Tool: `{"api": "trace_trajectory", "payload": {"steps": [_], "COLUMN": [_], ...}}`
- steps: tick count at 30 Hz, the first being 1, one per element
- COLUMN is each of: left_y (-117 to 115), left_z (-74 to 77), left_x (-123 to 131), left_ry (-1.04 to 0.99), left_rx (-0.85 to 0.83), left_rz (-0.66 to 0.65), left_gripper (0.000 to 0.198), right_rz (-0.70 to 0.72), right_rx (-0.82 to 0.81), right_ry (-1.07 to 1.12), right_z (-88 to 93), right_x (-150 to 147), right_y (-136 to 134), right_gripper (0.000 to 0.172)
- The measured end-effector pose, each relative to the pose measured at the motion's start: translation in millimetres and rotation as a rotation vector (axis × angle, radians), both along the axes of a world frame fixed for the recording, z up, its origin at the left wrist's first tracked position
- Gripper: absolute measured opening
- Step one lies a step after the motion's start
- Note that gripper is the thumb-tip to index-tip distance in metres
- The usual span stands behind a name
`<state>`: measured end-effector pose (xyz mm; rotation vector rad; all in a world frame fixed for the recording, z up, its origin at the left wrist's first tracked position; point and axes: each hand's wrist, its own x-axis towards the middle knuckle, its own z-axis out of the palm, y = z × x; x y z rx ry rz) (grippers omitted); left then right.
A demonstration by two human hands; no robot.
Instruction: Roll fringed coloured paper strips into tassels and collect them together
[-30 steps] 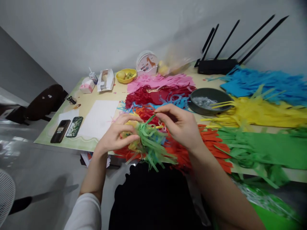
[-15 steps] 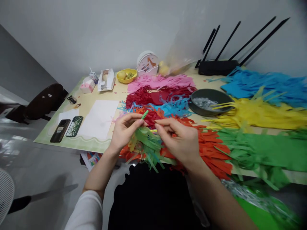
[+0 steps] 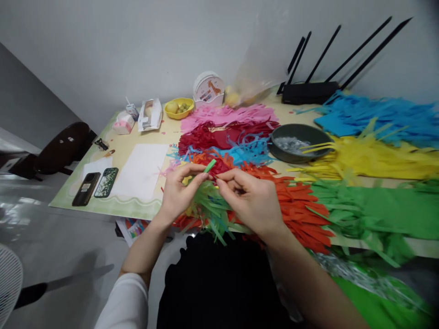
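My left hand (image 3: 178,192) pinches one green paper strip (image 3: 210,166) whose tip sticks up between thumb and forefinger. My right hand (image 3: 252,201) is closed in a pinch on the same green fringed paper (image 3: 212,210), just right of the left fingers. The green fringe hangs over the table's front edge above my dark lap. Beneath both hands lies orange fringed paper (image 3: 298,205), with blue fringe (image 3: 247,153) and dark red fringe (image 3: 219,137) behind.
Green (image 3: 377,214), yellow (image 3: 373,157), blue (image 3: 377,116) and pink (image 3: 226,114) fringed sheets cover the table's right side and middle. A dark bowl (image 3: 298,146) sits mid-table. White paper (image 3: 142,171), two phones (image 3: 96,185), a yellow fruit bowl (image 3: 178,108) and a router (image 3: 308,91) are there too.
Both hands came down towards the table's front edge and closer together. The green strip's tip now stands up from my left fingers, and the bundle has sunk lower.
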<state>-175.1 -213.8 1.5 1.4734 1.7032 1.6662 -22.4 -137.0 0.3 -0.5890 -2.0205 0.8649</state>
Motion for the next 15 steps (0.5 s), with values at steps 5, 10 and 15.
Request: {"api": "trace_trajectory", "payload": {"steps": [5, 10, 15], "left_y": [-1.2, -1.3, -1.3], "left_z": [3.4, 3.3, 1.0], "left_x": [-2.8, -6.4, -7.6], "left_ry": [0.180, 0.341, 0.375], "left_rx": [-0.025, 0.013, -0.011], "left_rz": [0.059, 0.117, 0.093], "left_gripper": [0.011, 0.012, 0.011], "right_rz": [0.027, 0.102, 0.098], "right_rx": [-0.070, -0.225, -0.278], "right_ry": [-0.039, -0.074, -0.076], "right_z": [-2.6, -8.3, -10.1], "right_x": [-1.0, -2.2, -4.0], "right_y": [4.3, 9.6, 10.4], "right_gripper": [0.015, 0.016, 0.019]}}
